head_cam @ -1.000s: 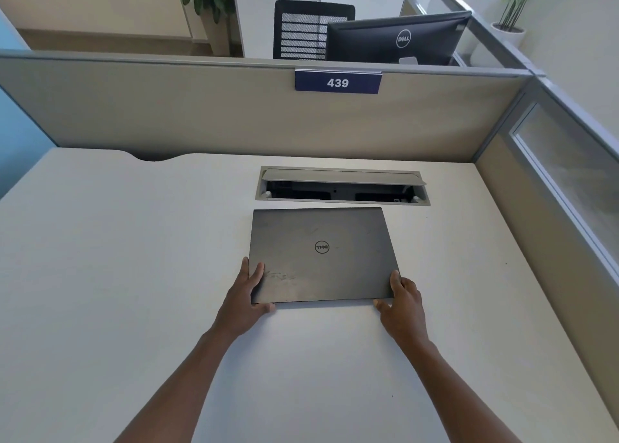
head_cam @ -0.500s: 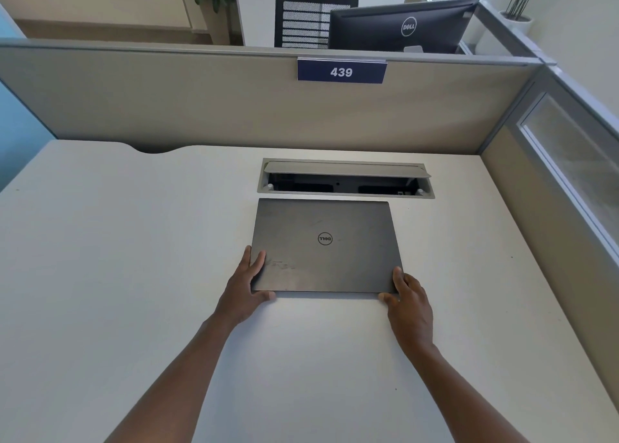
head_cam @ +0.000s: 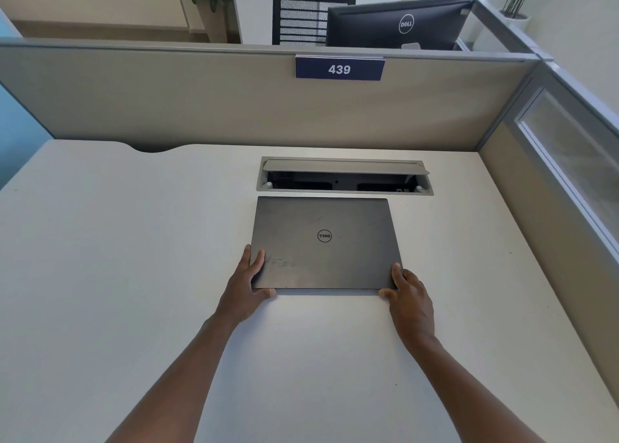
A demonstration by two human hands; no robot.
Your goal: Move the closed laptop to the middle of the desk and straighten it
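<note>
- Our left hand point(head_cam: 246, 283) was on the near left corner of the laptop point(head_cam: 323, 243), fingers lying along its left edge and the thumb hooked round the front edge, a loose clasp and not a closed fist.
- The laptop lay flat on the desk point(head_cam: 117, 275), lid shut, roughly midway between the desk's left and right sides and just in front of the open cable tray point(head_cam: 345, 176), its far edge close to the tray's rim without covering it.
- It was a dark grey slab with a round logo in the middle of the lid, some pale smudges and scuffs near our left fingers, and a thin shadow under its front edge.
- To our eye its far edge ran almost parallel to the tray and the partition point(head_cam: 234, 100) behind, so we judged the straightening to be nearly finished.
- To do this step well, we thought it best to slide and not lift, push evenly with both hands, and check the far edge against the tray's rim; uneven pressure from one hand would turn it crooked again.
- We also judged that it should go no farther back, or its edge could overhang the open tray.
- Our right hand point(head_cam: 410, 300) held the near right corner the same way, fingers curled against the right edge and the thumb at the front, partly open and touching the laptop.
</note>
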